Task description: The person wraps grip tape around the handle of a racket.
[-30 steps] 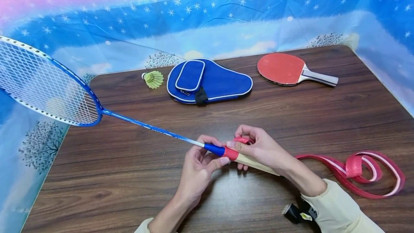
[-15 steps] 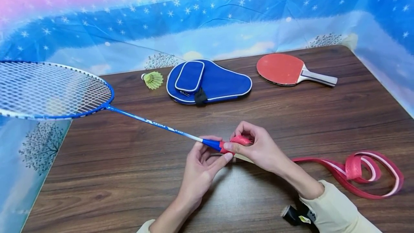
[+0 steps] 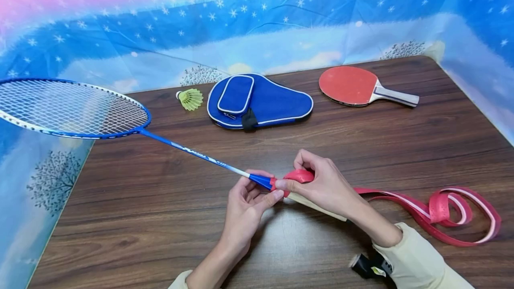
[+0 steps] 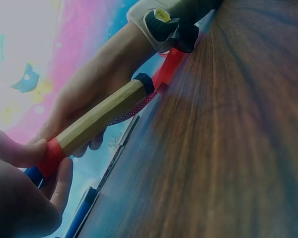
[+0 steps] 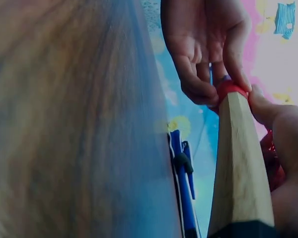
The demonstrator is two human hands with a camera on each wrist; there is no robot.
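A blue-and-white badminton racket [image 3: 201, 154] slants up to the left above the table. My left hand [image 3: 246, 215] grips it where the blue cone [image 3: 260, 180] meets the handle, thumb and fingers on either side. Red perforated grip tape [image 3: 439, 208] wraps the handle's top; below it the wooden handle [image 4: 102, 115] is bare down to a dark end cap [image 4: 145, 83]. With thumb and fingers my right hand [image 3: 329, 186] pinches the tape beside the wrapped part. From there the tape runs behind the right wrist to a loose coil on the table.
Along the back of the brown table [image 3: 132, 244] lie a yellow-green shuttlecock [image 3: 190, 99], a blue paddle case [image 3: 281, 101] with white piping, and a red table tennis paddle [image 3: 349, 85]. A patterned backdrop [image 3: 257, 26] hangs behind. The racket head [image 3: 80, 108] reaches past the table's left edge.
The racket has rolled about its shaft, so its head now lies flatter and slightly farther right. The right fingers have shifted a little left along the tape. Both hands keep their hold.
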